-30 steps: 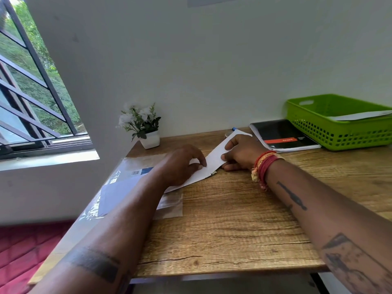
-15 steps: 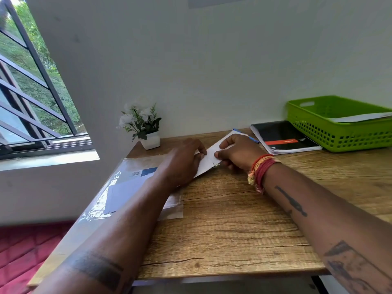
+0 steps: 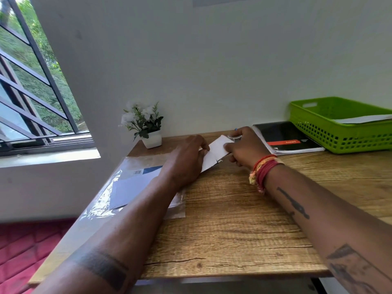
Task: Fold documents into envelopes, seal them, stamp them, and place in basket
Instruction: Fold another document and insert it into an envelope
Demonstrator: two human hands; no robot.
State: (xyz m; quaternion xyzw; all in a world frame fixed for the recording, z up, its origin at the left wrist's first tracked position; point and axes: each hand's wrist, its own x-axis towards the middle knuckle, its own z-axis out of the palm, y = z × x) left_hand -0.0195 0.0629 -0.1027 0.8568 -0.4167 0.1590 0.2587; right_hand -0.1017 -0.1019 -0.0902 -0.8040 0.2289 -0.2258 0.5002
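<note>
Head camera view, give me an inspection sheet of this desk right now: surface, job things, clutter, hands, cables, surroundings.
Surface: wood-grain desk top, bare in the near half.
Job's things: white folded paper flat on the desk under both hands; green perforated plastic basket at far right with a white sheet inside.
Clutter: clear plastic packet of pale sheets at left; black notebook with red band; small white-flowered plant in white pot.
Grippers: left hand and right hand both pressing the paper.
Cables: nothing seen.
Surroundings: white wall; barred window at left.
</note>
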